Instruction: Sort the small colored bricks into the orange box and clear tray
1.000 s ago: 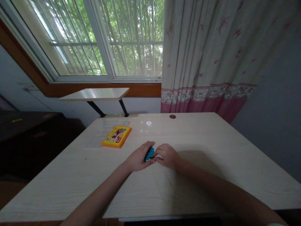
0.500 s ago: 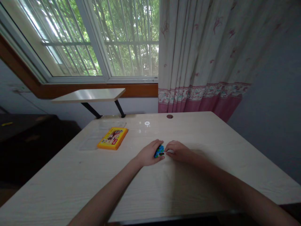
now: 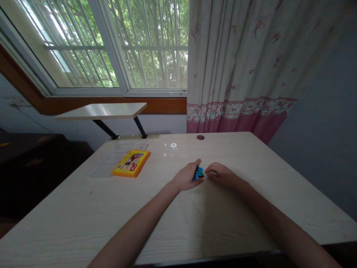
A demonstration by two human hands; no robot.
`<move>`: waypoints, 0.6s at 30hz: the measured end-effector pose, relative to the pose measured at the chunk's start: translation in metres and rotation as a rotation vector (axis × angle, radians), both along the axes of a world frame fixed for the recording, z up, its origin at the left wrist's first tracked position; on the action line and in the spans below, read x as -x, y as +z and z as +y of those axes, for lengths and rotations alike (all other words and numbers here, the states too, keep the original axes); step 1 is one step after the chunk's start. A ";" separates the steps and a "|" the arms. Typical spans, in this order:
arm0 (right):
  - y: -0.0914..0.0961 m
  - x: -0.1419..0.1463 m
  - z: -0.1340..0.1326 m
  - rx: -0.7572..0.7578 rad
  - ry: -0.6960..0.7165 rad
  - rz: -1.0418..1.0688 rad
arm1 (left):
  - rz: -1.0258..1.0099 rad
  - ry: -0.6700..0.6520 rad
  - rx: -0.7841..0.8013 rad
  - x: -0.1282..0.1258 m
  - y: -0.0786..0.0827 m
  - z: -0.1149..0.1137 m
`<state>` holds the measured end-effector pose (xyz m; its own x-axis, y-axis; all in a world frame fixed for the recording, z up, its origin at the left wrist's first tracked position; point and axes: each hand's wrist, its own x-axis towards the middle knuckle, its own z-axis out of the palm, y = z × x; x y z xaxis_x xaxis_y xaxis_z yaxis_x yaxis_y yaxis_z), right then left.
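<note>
Over the middle of the desk, my left hand (image 3: 187, 176) is closed around a small blue-and-green patterned piece (image 3: 198, 173), gripping it between thumb and fingers. The piece has a dark patch near its lower edge, and its left part is hidden by the hand. Just to the right of it is my right hand (image 3: 221, 174), thumb and fingertips drawn together in a pinch at the piece's right side. Whether those fingertips touch the piece or hold something small, I cannot make out.
A flat yellow-orange box (image 3: 131, 163) with a printed top lies at the left of the desk (image 3: 167, 219). Beside and behind it is a clear plastic tray or cover (image 3: 103, 165). A raised shelf (image 3: 103, 111) stands at the back left, and a curtain (image 3: 237, 74) hangs behind.
Both hands have shifted to the right and slightly away from me, the patterned piece moving along in the left hand. The view has turned a little; the box stays on the desk.
</note>
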<state>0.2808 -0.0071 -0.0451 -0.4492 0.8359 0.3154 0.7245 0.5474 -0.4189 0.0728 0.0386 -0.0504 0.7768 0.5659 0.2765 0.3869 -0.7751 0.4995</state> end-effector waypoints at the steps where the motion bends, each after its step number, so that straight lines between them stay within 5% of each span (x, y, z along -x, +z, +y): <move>1: 0.001 -0.002 0.000 0.005 -0.014 -0.004 | -0.002 0.001 0.005 -0.002 0.000 0.000; 9: -0.006 -0.003 -0.002 -0.020 -0.051 0.050 | -0.010 -0.024 -0.064 0.015 0.010 0.004; 18: -0.023 0.012 0.011 -0.099 -0.142 -0.064 | 0.270 0.057 -0.067 0.037 0.006 0.009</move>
<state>0.2686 0.0042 -0.0681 -0.3502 0.8589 0.3737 0.8210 0.4735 -0.3190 0.0363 0.0474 -0.0446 0.7947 0.5983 0.1025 0.5428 -0.7760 0.3211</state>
